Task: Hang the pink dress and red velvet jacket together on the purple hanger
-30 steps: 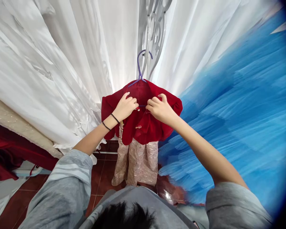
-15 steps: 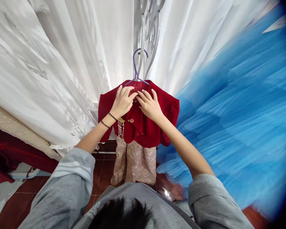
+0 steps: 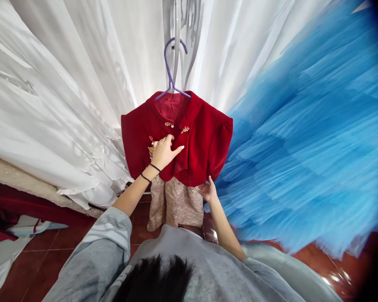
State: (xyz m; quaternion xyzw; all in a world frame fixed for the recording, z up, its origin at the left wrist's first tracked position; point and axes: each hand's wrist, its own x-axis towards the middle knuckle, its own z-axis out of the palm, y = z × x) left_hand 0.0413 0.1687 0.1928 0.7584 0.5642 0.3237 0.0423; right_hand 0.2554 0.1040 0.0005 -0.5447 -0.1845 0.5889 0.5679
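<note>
A short red velvet jacket [image 3: 204,138] hangs from a purple hanger [image 3: 169,69]. My left hand [image 3: 164,153] lies on its front, thumb stretched out and apart from the fingers. Beside that hand a gold brooch [image 3: 150,150] with hanging beads is partly covered. At the neckline are small ornaments, one a gold brooch [image 3: 185,129] on the right front edge. My right hand [image 3: 208,191] is down at the jacket's lower right hem, thumb up and fingers apart, some fingertips hard to make out. Below the jacket hangs a pinkish patterned skirt [image 3: 182,205].
A white metal stand [image 3: 176,54] carries the hanger. White drapes [image 3: 66,84] spread behind and to the left. A big blue tulle dress [image 3: 302,147] fills the right side. Red cloth [image 3: 34,201] lies low on the left, above a tiled floor [image 3: 59,243].
Both hands have left the collar. My left hand moved down onto the jacket front; my right hand dropped to the lower right hem. The neckline, covered before, now shows.
</note>
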